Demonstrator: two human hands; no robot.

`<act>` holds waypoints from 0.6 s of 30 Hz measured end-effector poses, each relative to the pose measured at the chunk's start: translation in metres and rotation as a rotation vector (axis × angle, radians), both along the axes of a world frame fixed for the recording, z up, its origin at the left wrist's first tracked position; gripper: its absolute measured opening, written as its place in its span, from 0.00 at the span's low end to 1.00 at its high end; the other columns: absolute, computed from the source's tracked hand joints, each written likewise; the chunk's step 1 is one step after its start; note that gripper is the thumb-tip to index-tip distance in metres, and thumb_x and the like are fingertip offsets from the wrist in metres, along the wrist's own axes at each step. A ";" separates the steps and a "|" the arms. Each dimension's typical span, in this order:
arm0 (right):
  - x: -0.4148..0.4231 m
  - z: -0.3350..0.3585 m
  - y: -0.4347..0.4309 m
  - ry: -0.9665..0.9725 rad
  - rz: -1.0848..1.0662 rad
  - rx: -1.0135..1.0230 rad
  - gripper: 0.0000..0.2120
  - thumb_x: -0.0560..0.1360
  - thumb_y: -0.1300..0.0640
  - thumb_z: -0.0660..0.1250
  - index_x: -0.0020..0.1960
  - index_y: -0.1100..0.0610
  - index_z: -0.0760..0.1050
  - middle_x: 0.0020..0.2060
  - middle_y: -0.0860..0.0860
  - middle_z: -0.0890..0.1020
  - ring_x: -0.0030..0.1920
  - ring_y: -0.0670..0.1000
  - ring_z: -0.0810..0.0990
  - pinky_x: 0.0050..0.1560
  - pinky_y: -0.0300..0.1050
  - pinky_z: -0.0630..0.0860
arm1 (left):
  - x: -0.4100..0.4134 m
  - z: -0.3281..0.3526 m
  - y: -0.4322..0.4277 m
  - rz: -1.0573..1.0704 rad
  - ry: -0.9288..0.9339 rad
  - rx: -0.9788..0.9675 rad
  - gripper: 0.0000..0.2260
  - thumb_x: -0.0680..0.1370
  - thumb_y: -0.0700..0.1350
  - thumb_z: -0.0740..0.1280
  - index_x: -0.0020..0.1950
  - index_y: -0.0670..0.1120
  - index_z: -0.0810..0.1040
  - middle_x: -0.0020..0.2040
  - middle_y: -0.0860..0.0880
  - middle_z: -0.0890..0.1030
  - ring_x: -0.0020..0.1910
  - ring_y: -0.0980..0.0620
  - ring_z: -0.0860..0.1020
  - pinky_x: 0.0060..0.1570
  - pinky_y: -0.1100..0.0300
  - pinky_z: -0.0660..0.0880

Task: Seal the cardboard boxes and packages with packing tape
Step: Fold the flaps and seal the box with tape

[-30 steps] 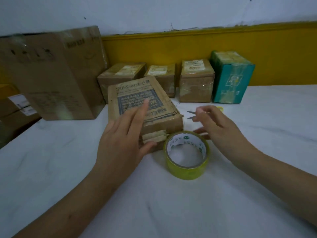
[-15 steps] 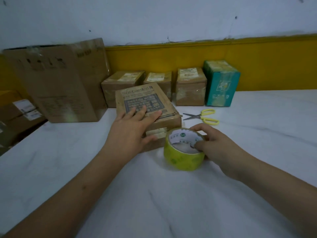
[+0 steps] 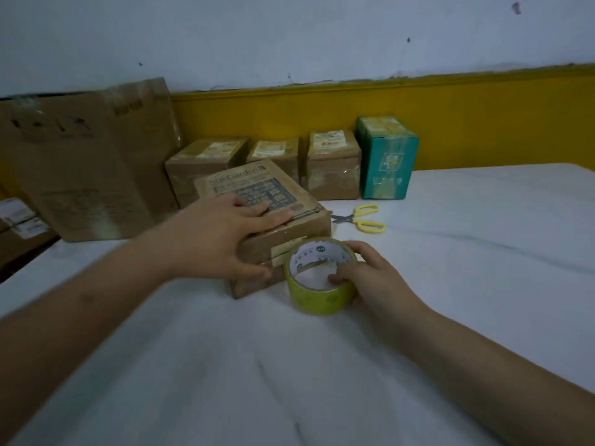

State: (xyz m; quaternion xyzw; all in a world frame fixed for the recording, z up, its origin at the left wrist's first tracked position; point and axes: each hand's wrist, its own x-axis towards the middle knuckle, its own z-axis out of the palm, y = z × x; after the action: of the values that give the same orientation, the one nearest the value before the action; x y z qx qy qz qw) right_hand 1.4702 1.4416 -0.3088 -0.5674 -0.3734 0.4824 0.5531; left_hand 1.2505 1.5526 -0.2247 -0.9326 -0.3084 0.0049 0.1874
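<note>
A flat brown cardboard box with a printed label lies on the white table in the middle. My left hand rests on its top, fingers flat on the lid and thumb against the near side. A roll of yellow packing tape lies flat just to the right of the box's near corner. My right hand grips the roll, thumb inside the core and fingers curled around the outer rim.
Yellow-handled scissors lie behind the roll. Three small brown boxes and a teal box line the yellow wall. A large cardboard box stands at the left, with more boxes past the table's left edge.
My right hand left the scissors on the table and came down to grip the tape roll. My left hand settled flat onto the box top.
</note>
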 end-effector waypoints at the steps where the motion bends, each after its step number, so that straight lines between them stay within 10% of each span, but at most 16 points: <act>1: 0.001 0.000 0.000 0.039 0.011 0.003 0.18 0.72 0.64 0.64 0.51 0.44 0.82 0.44 0.47 0.87 0.45 0.49 0.85 0.42 0.43 0.82 | -0.007 0.003 0.005 -0.013 0.015 -0.129 0.42 0.68 0.80 0.53 0.74 0.71 0.34 0.81 0.56 0.50 0.75 0.50 0.61 0.68 0.51 0.63; 5: 0.001 0.000 0.000 0.038 -0.023 -0.020 0.15 0.78 0.61 0.60 0.52 0.46 0.82 0.47 0.49 0.87 0.48 0.55 0.86 0.50 0.50 0.83 | -0.020 -0.007 0.019 -0.041 0.056 -0.385 0.55 0.67 0.71 0.71 0.74 0.68 0.30 0.77 0.64 0.31 0.76 0.62 0.32 0.76 0.53 0.38; 8: 0.007 -0.003 0.005 -0.053 -0.139 -0.080 0.07 0.78 0.56 0.61 0.52 0.53 0.77 0.47 0.52 0.85 0.52 0.55 0.83 0.57 0.60 0.79 | -0.014 -0.007 0.023 -0.078 0.099 -0.319 0.56 0.67 0.70 0.71 0.75 0.64 0.27 0.77 0.61 0.30 0.77 0.60 0.32 0.77 0.56 0.40; 13: 0.018 0.003 0.006 -0.223 -0.151 -0.021 0.05 0.73 0.52 0.69 0.43 0.52 0.77 0.40 0.48 0.85 0.43 0.48 0.81 0.40 0.43 0.74 | 0.002 -0.011 0.014 -0.016 0.166 -0.227 0.58 0.65 0.73 0.68 0.72 0.61 0.22 0.78 0.53 0.30 0.79 0.52 0.36 0.79 0.51 0.46; 18: 0.025 0.003 0.005 0.023 -0.090 -0.021 0.05 0.75 0.54 0.70 0.44 0.52 0.85 0.43 0.54 0.86 0.47 0.52 0.84 0.57 0.51 0.78 | 0.008 0.002 0.022 -0.051 0.287 -0.139 0.61 0.66 0.70 0.71 0.70 0.61 0.19 0.80 0.52 0.34 0.80 0.48 0.46 0.76 0.55 0.52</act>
State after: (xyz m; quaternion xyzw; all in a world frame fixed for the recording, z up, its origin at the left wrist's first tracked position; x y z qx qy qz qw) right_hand 1.4953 1.4470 -0.3053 -0.5840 -0.3359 0.4674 0.5724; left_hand 1.2590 1.5746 -0.2224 -0.9405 -0.2537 0.1546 0.1647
